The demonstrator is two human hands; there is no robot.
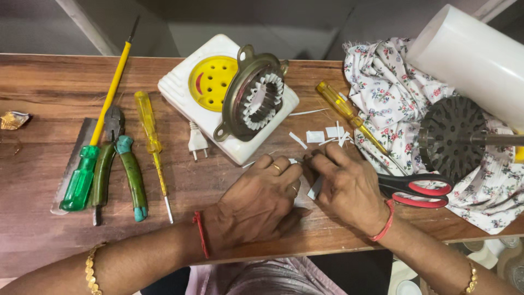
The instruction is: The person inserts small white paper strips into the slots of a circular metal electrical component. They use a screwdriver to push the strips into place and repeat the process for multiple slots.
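The work shown is cutting and folding small white insulation paper strips for the slots of the motor stator, which sits tilted on a white box with a yellow perforated disc. Judging by the scene, it looks partway along: white paper already lines the toothed inner ring of the stator, and several cut pieces lie loose on the wooden table at about 12 o'clock from the hands, not yet placed. How many slots remain bare cannot be told from this angle.

The left hand and right hand meet at table centre, fingertips nearly touching. Both are closed in a pinch on one white strip: its upper end is caught between the left hand's fingertips and the right hand's, while its lower end pokes out at roughly 6 o'clock from the pinch, between the two palms. Exactly which fingers bear on it is hidden.

Red-handled scissors lie at 3 o'clock, just beside the right wrist, on a floral cloth that also carries a dark rotor. A yellow screwdriver lies at 1 o'clock. Pliers and more screwdrivers rest well apart at 9 o'clock
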